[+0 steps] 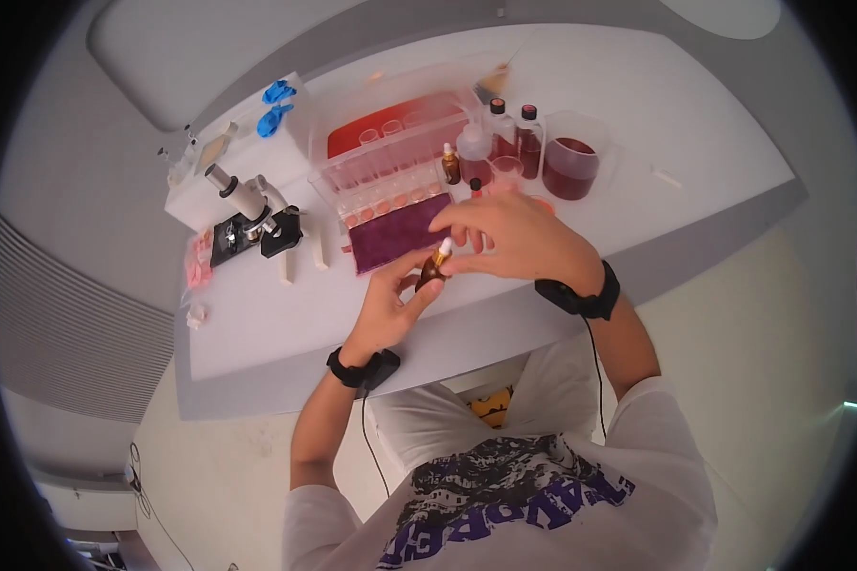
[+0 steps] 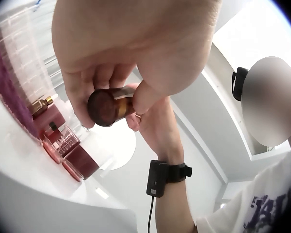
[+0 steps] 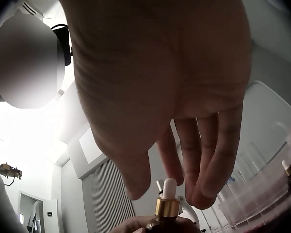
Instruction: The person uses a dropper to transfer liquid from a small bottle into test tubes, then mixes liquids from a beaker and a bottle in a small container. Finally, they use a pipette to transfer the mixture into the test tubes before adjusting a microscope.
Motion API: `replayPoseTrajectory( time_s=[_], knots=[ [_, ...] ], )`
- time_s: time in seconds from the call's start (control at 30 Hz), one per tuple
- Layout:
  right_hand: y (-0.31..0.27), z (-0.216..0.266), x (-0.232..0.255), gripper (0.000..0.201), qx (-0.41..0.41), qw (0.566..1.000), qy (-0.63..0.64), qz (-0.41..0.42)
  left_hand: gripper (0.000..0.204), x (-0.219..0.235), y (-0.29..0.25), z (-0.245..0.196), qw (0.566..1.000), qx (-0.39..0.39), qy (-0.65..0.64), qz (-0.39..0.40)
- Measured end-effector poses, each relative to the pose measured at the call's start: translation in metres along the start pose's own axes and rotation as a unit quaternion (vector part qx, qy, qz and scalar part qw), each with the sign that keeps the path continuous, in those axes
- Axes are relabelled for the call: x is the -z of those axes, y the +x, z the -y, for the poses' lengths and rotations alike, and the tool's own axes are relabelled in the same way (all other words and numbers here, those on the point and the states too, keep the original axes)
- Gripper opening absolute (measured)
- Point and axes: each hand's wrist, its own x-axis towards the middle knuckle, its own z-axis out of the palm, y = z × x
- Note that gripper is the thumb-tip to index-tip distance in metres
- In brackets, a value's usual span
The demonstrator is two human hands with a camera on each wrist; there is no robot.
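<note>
My left hand [image 1: 381,314] grips a small brown glass dropper bottle [image 1: 430,276] between thumb and fingers, over the table's near side. In the left wrist view the dark base of the bottle [image 2: 103,108] faces the camera. My right hand [image 1: 519,238] is just above and beside the bottle's top, its fingers loosely bent. In the right wrist view the white rubber bulb [image 3: 169,188] and gold collar [image 3: 168,208] show below its spread thumb and fingers, with a gap around the bulb. A purple cloth [image 1: 386,243] lies flat beyond the hands.
A microscope [image 1: 248,205] stands at the left. Behind the cloth are a clear rack [image 1: 352,205] and a clear bin [image 1: 328,171]. Another dropper bottle [image 1: 450,169], dark-red bottles [image 1: 529,147] and a beaker of red liquid [image 1: 569,171] stand behind my right hand. Blue gloves [image 1: 274,121] lie on a white box.
</note>
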Motion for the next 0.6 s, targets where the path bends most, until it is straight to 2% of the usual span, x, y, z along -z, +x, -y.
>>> replayPoseTrajectory(
  time_s=[0.03, 0.1, 0.2, 0.27, 0.3, 0.4, 0.5, 0.53, 0.6],
  knots=[
    [-0.012, -0.005, -0.003, 0.035, -0.002, 1.000, -0.001, -0.002, 0.037, -0.004, -0.004, -0.002, 1.000, 0.017, -0.003, 0.013],
    [-0.031, -0.010, -0.010, 0.030, 0.017, 0.990, 0.126, 0.057, 0.038, -0.015, -0.009, -0.003, 0.999, 0.013, -0.017, 0.033],
    [-0.048, -0.008, -0.016, 0.022, 0.004, 0.995, 0.096, 0.014, 0.040, -0.030, -0.012, 0.000, 0.998, -0.005, -0.044, 0.041],
    [-0.053, -0.010, -0.016, 0.022, -0.013, 0.995, 0.099, 0.016, 0.043, -0.035, -0.009, 0.001, 0.998, -0.007, 0.060, 0.023],
    [-0.055, -0.010, -0.015, 0.022, -0.031, 0.994, 0.100, 0.013, 0.043, -0.038, -0.007, 0.001, 0.998, -0.007, 0.059, 0.020],
    [-0.044, -0.015, -0.007, 0.020, -0.016, 0.999, 0.047, 0.009, 0.045, -0.044, 0.005, -0.002, 0.999, 0.007, 0.036, -0.009],
    [-0.013, -0.029, 0.004, 0.019, -0.042, 0.999, -0.030, -0.006, 0.066, -0.038, 0.024, 0.002, 0.974, -0.098, 0.171, -0.114],
    [-0.002, -0.042, 0.003, 0.019, -0.038, 0.999, -0.031, -0.003, 0.066, -0.035, 0.029, 0.001, 0.973, -0.099, 0.170, -0.118],
    [0.019, -0.077, -0.009, 0.017, 0.001, 0.993, -0.110, -0.051, 0.067, -0.028, 0.038, 0.001, 0.970, -0.076, 0.168, -0.161]
  ],
)
